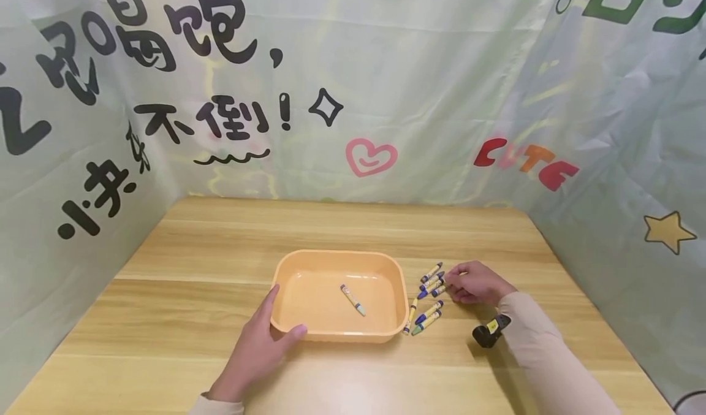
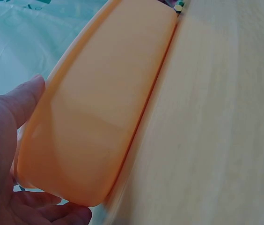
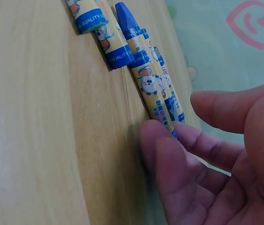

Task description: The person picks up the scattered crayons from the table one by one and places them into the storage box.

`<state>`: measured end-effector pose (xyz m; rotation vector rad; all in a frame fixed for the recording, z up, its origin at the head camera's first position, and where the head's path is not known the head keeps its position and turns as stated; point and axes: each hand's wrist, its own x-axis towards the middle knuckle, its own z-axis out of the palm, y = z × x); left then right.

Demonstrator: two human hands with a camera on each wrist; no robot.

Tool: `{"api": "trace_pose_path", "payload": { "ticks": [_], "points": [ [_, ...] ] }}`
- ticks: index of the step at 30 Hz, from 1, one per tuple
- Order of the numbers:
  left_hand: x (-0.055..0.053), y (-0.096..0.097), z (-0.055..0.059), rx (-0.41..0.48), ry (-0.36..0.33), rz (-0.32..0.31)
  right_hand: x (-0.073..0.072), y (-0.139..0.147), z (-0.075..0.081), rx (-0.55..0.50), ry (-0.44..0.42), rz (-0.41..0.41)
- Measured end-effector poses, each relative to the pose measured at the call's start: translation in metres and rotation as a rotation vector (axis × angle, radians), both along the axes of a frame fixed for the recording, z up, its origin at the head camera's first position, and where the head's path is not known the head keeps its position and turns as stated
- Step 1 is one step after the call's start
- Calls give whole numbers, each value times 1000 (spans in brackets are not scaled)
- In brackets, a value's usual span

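A light-orange plastic tray [image 1: 314, 308] lies on the table, with one pale-tipped crayon [image 1: 353, 300] inside. My left hand [image 1: 258, 349] grips the tray's near left corner; the left wrist view shows the thumb [image 2: 26, 96] at the rim and the other fingers round the end wall. Several crayons in yellow-and-blue wrappers [image 1: 432, 286] lie beside the tray's right side. My right hand [image 1: 478, 283] is at the far right of this group, fingertips right at the end of a crayon [image 3: 150, 86]. In the right wrist view its thumb [image 3: 216, 110] stands apart from the crayons.
The wood-grain table [image 1: 342, 225] is enclosed by printed cloth walls [image 1: 430, 96] at the back and sides. A green-tipped crayon [image 1: 426, 323] and a yellow-tipped crayon [image 1: 410, 317] lie near the tray's right front corner. A black device [image 1: 489, 332] sits on my right wrist.
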<state>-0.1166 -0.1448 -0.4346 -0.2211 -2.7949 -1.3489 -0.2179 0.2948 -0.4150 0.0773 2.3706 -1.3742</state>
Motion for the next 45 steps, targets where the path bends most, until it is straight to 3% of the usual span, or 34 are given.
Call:
{"api": "trace_pose_path", "payload": {
  "ticks": [13,23,33,40,45],
  "points": [
    [3,-2,-4,-6,-1,-7,2,-1,-6,-19,31,-27],
    [-1,0,0,6,5,-11,-2,2,2,-5,101,-22],
    [-1,-1,1,1,-7,-4,-7,0,14,0,152,49],
    [0,0,2,-4,-3,-7,-11,-7,23,24,158,7],
    [0,0,1,-8,0,-5,-13,-17,29,2,169,22]
  ]
}}
